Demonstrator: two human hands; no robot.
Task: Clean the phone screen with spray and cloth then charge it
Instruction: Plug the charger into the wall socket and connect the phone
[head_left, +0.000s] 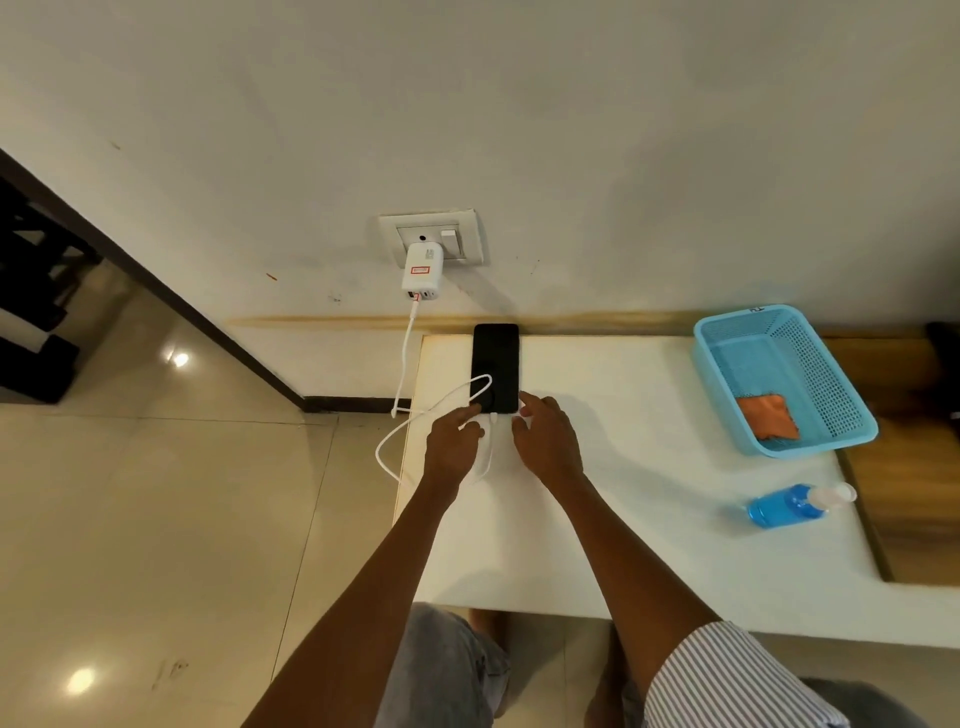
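The black phone (496, 366) lies screen up on the white table (623, 519), close to the wall. A white charging cable (400, 374) runs from the white charger (422, 273) in the wall socket, loops over the phone's screen and ends in a plug at the phone's near edge. My left hand (453, 444) rests at the phone's near left corner with its fingers on the cable by the plug. My right hand (545, 441) touches the phone's near right corner with fingertip and thumb. The blue spray bottle (789, 506) lies on its side at the right. The orange cloth (769, 418) sits in the basket.
A light blue plastic basket (831, 364) stands at the table's back right. The wall socket plate (431, 236) is above the table's left corner. Tiled floor lies to the left, where slack cable hangs off the table edge. A wooden surface adjoins the table on the right.
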